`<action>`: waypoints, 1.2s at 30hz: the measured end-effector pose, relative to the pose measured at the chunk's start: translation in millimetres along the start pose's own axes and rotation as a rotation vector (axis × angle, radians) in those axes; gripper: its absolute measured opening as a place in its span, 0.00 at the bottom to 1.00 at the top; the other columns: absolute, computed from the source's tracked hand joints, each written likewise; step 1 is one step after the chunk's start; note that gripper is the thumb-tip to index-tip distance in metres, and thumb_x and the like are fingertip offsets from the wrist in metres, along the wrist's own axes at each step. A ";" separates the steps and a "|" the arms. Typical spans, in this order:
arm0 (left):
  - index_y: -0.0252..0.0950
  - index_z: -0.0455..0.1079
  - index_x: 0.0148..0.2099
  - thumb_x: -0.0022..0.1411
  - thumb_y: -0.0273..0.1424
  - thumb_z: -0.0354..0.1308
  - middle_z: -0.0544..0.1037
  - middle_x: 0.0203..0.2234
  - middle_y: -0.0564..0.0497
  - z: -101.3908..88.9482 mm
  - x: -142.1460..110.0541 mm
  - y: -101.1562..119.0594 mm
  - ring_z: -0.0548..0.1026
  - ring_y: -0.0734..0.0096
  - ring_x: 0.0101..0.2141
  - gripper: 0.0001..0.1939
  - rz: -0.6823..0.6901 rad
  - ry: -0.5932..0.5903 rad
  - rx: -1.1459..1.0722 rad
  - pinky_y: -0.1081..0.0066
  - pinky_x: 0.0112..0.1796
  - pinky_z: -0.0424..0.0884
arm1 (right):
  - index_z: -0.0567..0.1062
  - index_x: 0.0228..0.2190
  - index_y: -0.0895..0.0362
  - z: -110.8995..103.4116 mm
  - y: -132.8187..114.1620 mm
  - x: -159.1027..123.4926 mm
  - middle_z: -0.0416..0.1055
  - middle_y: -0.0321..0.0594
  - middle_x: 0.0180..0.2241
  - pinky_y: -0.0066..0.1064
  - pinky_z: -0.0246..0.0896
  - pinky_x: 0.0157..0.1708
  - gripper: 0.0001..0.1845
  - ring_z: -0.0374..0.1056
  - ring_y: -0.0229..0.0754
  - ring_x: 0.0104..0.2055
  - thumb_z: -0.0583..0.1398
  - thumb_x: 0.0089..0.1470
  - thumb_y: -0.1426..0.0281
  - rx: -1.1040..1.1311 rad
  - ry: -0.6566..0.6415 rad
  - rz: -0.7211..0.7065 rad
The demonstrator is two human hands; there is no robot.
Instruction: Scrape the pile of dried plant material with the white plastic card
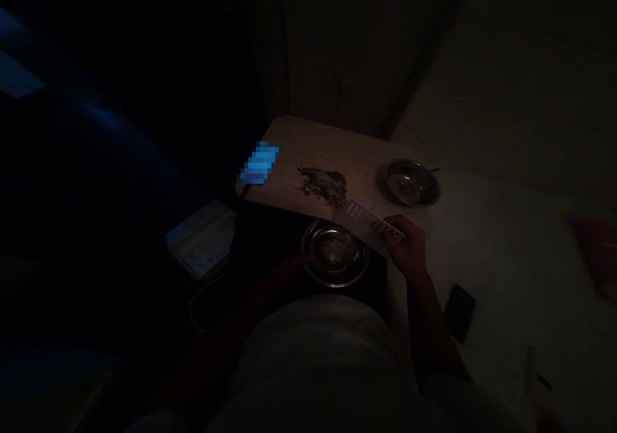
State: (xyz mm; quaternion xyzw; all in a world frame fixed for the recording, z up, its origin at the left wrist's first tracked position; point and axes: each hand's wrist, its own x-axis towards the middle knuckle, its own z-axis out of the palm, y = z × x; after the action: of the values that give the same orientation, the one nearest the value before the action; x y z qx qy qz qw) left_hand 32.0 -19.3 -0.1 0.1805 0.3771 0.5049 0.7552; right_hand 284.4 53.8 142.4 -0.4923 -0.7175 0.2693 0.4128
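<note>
The scene is very dark. My right hand (pixel 403 243) grips a pale flat piece like a card (pixel 364 224), with light and dark stripes along its upper edge. Its far end reaches the table's near edge, close to a scattered heap of dark crumbly bits (pixel 324 185). Just below that edge is a shiny round metal bowl (pixel 336 284), with some small bits inside. At the bowl's left rim my left hand (pixel 299 263) holds on; most of its fingers are hidden by shadow.
The heap lies on a light wooden table (pixel 328 134). A glowing, pixelated screen (pixel 260 163) sits at its left end, and a second metal bowl (pixel 412 182) at its right. A white container (pixel 202 239) stands lower left. A dark phone-like object (pixel 460 312) rests on the pale surface at right.
</note>
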 end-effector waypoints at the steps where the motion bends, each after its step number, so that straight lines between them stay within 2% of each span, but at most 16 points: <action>1: 0.35 0.73 0.52 0.44 0.29 0.71 0.79 0.48 0.42 -0.2 0.0 -0.1 0.68 0.42 0.56 0.30 -0.001 0.009 0.003 0.51 0.56 0.62 | 0.75 0.30 0.56 -1.0 0.7 0.4 0.73 0.36 0.27 0.28 0.61 0.29 0.10 0.67 0.37 0.28 0.62 0.52 0.62 0.002 0.020 0.013; 5: 0.36 0.73 0.53 0.42 0.30 0.72 0.78 0.49 0.43 0.7 -1.3 0.4 0.67 0.42 0.57 0.32 0.000 0.040 0.005 0.52 0.55 0.64 | 0.74 0.29 0.56 -6.7 4.9 2.2 0.70 0.34 0.24 0.27 0.58 0.25 0.11 0.64 0.36 0.25 0.64 0.50 0.61 -0.019 0.149 0.050; 9: 0.36 0.73 0.52 0.44 0.30 0.71 0.78 0.48 0.42 -0.4 -0.9 -0.9 0.67 0.42 0.57 0.31 -0.012 0.055 0.021 0.51 0.56 0.63 | 0.75 0.28 0.57 -10.7 6.8 3.4 0.70 0.34 0.23 0.27 0.58 0.26 0.11 0.64 0.36 0.25 0.64 0.49 0.61 -0.072 0.217 0.039; 12: 0.35 0.74 0.50 0.43 0.31 0.71 0.79 0.48 0.42 -1.7 1.6 -2.5 0.67 0.41 0.57 0.29 -0.006 0.042 0.031 0.50 0.57 0.61 | 0.74 0.27 0.56 -11.2 5.7 3.0 0.69 0.33 0.23 0.26 0.57 0.25 0.11 0.63 0.35 0.25 0.65 0.49 0.61 -0.077 0.211 0.053; 16: 0.36 0.72 0.54 0.44 0.31 0.71 0.78 0.49 0.42 -1.2 1.7 -2.0 0.67 0.42 0.57 0.32 0.004 0.008 0.028 0.51 0.57 0.62 | 0.74 0.28 0.56 -9.5 3.2 1.9 0.69 0.32 0.23 0.26 0.57 0.26 0.12 0.62 0.35 0.24 0.64 0.49 0.60 -0.042 0.165 0.061; 20: 0.35 0.71 0.55 0.45 0.32 0.70 0.79 0.47 0.42 -0.1 -2.0 -0.4 0.66 0.44 0.58 0.32 -0.007 0.028 0.045 0.52 0.57 0.61 | 0.74 0.28 0.57 -8.7 3.8 2.2 0.68 0.32 0.22 0.26 0.56 0.25 0.13 0.61 0.35 0.24 0.64 0.49 0.59 -0.047 0.124 0.085; 25: 0.36 0.72 0.54 0.43 0.32 0.71 0.80 0.47 0.42 1.6 -2.5 0.9 0.67 0.43 0.57 0.33 -0.011 0.036 0.037 0.53 0.58 0.61 | 0.74 0.27 0.57 -11.4 9.8 4.0 0.68 0.32 0.22 0.27 0.56 0.24 0.14 0.61 0.35 0.23 0.64 0.48 0.58 -0.061 0.182 0.118; 31: 0.37 0.71 0.56 0.42 0.30 0.71 0.76 0.51 0.43 2.6 -0.9 2.3 0.66 0.43 0.58 0.36 0.018 0.021 0.013 0.53 0.56 0.62 | 0.74 0.27 0.57 -12.2 10.7 4.7 0.69 0.33 0.22 0.27 0.56 0.25 0.14 0.62 0.35 0.24 0.64 0.48 0.58 -0.091 0.257 0.106; 36: 0.37 0.73 0.52 0.43 0.31 0.72 0.78 0.49 0.43 1.3 -2.5 1.2 0.67 0.41 0.57 0.31 -0.003 0.047 0.030 0.52 0.56 0.62 | 0.74 0.28 0.57 -8.0 8.5 4.0 0.70 0.34 0.23 0.27 0.57 0.26 0.14 0.63 0.36 0.25 0.63 0.50 0.58 -0.096 0.228 0.086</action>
State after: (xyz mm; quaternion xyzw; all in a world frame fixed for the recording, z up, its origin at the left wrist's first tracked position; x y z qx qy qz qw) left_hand 31.7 -20.9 2.5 0.1791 0.4026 0.5024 0.7439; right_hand 294.7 60.5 141.1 -0.5690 -0.6564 0.1944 0.4556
